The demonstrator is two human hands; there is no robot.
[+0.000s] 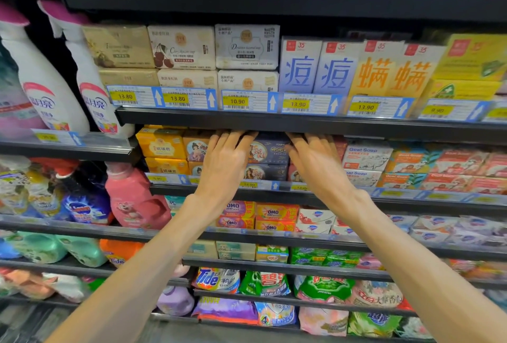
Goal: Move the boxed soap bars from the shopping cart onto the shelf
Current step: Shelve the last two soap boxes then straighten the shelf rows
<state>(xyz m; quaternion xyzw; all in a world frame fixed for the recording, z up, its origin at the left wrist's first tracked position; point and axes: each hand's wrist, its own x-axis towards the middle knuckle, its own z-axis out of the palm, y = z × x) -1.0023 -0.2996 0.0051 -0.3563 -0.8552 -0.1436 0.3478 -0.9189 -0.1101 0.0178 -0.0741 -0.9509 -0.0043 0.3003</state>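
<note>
Both hands reach into the shelf point(301, 123) bay under the yellow price tags. The left hand point(225, 161) lies flat with straight fingers, fingertips tucked under the shelf edge; the right hand point(315, 161) does likewise, neither gripping anything. Between them sit the dark blue boxed soap bars point(267, 152), stacked two high beside yellow boxes point(162, 145). To the right, cartons read "Goat Soap" point(365, 154). Lower shelves show "OMO" point(274, 212) and "Tide" point(211, 278). Tags above read 13.80, 10.90, 13.90.
</note>
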